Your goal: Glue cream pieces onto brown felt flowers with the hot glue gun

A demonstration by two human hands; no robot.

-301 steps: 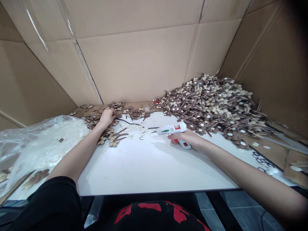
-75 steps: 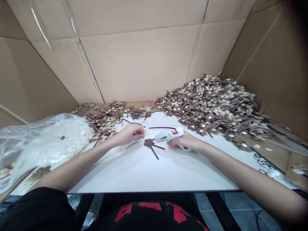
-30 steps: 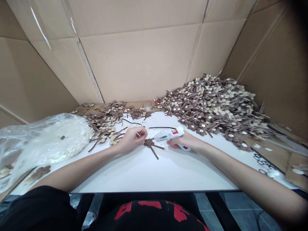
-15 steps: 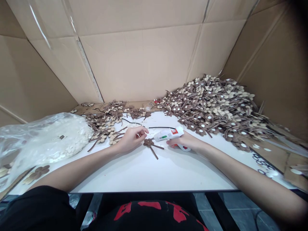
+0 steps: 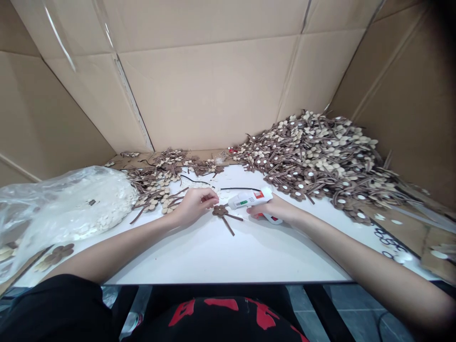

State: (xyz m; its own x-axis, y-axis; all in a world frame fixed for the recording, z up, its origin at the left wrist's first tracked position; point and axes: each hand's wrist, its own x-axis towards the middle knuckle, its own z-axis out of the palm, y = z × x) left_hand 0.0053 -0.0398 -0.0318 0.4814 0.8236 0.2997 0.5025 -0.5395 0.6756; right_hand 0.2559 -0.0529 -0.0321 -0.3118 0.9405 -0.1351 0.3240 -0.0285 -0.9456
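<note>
My right hand (image 5: 265, 209) is wrapped round the grip of a white glue gun (image 5: 245, 198) with an orange label and a green patch. The gun points left, its nozzle at the middle of a brown flower (image 5: 220, 210) that lies on the white table. Two thin brown strips trail from the flower toward me. Just left of the flower is my left hand (image 5: 197, 204), fingers curled with thumb and forefinger pinched. What the pinch holds, if anything, is too small to make out.
A big heap of brown and beige flowers (image 5: 317, 156), many with white discs, rises at the right. More flowers (image 5: 156, 183) lie at the back left beside a clear plastic bag (image 5: 89, 199) of white discs. Cardboard walls (image 5: 206, 90) enclose the table (image 5: 228, 263).
My left thumb and fingertips have drawn a little closer together. The glue gun and the flower stay almost in place.
</note>
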